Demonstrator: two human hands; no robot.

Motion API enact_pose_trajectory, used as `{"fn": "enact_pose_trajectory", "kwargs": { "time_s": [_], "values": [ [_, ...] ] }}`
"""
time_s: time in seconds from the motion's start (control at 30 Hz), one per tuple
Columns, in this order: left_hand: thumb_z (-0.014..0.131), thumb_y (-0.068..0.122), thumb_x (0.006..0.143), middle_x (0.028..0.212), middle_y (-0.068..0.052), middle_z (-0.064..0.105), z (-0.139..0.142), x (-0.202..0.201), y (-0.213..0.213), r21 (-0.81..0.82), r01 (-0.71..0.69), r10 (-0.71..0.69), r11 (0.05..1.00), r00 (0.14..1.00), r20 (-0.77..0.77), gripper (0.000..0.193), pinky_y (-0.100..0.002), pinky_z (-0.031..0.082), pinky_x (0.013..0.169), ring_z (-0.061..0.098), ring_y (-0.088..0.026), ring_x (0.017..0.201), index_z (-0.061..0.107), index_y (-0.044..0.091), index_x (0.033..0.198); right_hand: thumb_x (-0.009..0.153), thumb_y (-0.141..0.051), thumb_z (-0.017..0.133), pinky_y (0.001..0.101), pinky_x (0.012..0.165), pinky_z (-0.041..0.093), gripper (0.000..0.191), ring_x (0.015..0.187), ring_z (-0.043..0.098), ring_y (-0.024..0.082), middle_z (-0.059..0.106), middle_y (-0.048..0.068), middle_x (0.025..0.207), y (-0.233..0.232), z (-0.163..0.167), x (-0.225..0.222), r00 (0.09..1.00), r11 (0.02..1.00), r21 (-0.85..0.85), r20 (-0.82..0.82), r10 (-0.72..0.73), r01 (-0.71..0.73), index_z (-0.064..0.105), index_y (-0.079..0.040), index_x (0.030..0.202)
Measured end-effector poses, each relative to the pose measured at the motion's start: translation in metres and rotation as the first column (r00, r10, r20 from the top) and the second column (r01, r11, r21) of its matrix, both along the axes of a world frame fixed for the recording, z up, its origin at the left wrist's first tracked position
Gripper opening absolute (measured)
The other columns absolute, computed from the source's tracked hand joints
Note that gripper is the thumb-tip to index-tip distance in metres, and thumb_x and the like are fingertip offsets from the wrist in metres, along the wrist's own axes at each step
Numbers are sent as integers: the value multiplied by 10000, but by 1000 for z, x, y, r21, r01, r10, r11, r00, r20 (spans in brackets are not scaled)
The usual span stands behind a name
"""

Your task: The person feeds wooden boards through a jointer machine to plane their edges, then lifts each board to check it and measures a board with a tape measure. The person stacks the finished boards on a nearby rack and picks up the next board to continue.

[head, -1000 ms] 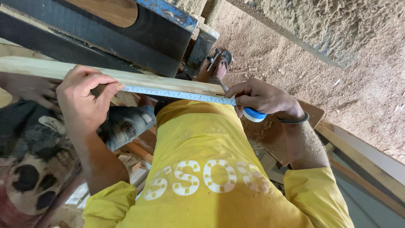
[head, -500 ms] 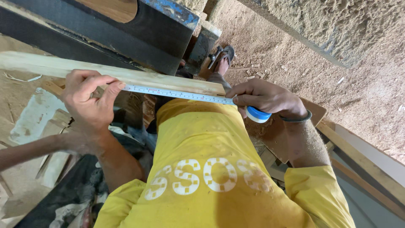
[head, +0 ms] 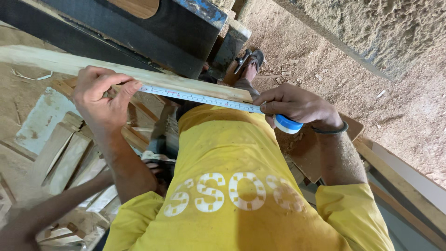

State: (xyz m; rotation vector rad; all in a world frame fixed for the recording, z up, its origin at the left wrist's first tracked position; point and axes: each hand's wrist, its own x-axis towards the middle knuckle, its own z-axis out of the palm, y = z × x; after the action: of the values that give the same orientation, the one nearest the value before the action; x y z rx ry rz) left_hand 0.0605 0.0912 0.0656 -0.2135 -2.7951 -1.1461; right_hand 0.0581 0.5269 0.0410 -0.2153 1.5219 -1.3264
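Note:
A long pale wooden strip (head: 55, 62) runs from the left edge to the middle of the view. A measuring tape blade (head: 200, 98) lies stretched along its near edge. My left hand (head: 100, 97) pinches the strip and the tape's free end together. My right hand (head: 299, 107) grips the blue tape case (head: 288, 124) at the strip's right end. Below both hands is my yellow shirt (head: 223, 186).
A dark machine body with a blue edge (head: 153, 32) stands behind the strip. Sawdust covers the ground (head: 371, 69) at the right. Wooden offcuts (head: 65, 153) lie at lower left, where another person's arm (head: 51, 209) reaches in. A foot in a sandal (head: 251, 62) is beyond the strip.
The view has shifted, showing more of the offcuts at left. Another person's patterned clothing has left the lower left; only an arm remains. Both hands keep the tape on the strip.

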Motion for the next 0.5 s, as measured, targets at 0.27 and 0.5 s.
{"fn": "enact_pose_trajectory", "kwargs": {
  "time_s": [0.27,0.5],
  "values": [
    [983,244,936,909,-42,649,-3,-1,-2,30,1,-1,1000,1000,6,251,-260,403,601,580,-145,830,813,77,1015,990,-220,611,258,597,589,350,706,694,85,805,66,998,-1,-1,0,1000,1000,21,26,-8,8,716,-30,1264],
    [994,258,932,914,-37,645,-1,-1,-1,35,-12,11,999,999,35,278,-259,400,610,574,-126,808,808,75,1027,997,-211,615,270,625,590,338,732,699,102,811,84,1007,1,-2,0,999,1000,3,40,-13,13,725,-25,1257]
  ]
}}
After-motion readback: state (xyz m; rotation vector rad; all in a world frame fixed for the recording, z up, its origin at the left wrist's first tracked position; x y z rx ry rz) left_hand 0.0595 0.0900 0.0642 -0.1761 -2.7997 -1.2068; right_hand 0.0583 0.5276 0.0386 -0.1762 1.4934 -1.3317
